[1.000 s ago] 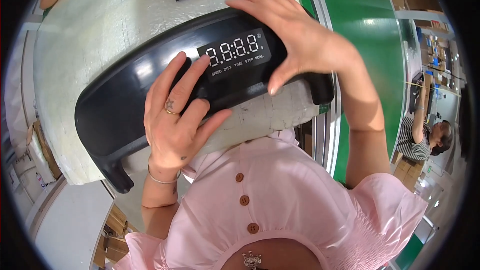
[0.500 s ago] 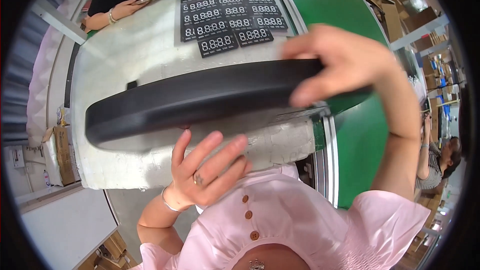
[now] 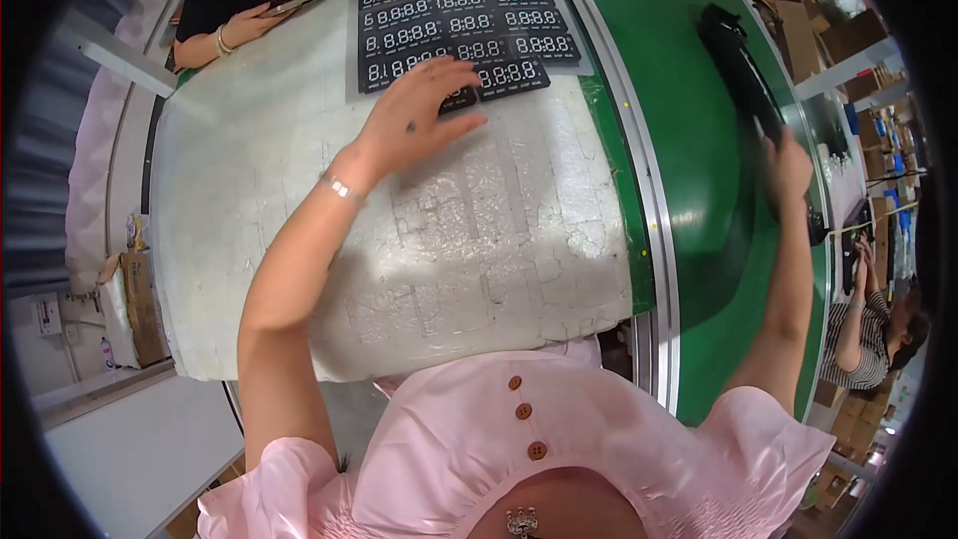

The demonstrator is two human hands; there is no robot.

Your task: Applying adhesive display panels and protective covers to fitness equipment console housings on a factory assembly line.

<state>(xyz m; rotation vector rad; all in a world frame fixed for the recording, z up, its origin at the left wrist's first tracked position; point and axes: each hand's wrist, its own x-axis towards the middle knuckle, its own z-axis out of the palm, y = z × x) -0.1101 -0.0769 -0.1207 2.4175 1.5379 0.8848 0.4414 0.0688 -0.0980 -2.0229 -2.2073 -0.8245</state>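
Note:
My left hand [image 3: 424, 110] reaches over the near row of black digital display panels [image 3: 514, 80], thumb and fingers apart. It covers part of one panel, and whether the fingertips touch it I cannot tell. On the green conveyor belt [image 3: 639, 10] at the right lies a long, curved black plastic housing [image 3: 743, 70], pointing away from me. My right hand [image 3: 788, 168] is closed around the housing's side near its middle; its fingers are partly hidden and slightly blurred.
A white, tape-covered work table [image 3: 249, 190] lies before me, with a metal rail [image 3: 647, 210] between it and the belt. Across the table a person's hand [image 3: 249, 30] holds a flat object. Another person in a striped top [image 3: 858, 349] is at the far right.
The long black housing has gone from above the table to the belt at the right, with my right hand. My left hand has moved forward from near my chest to the display panels.

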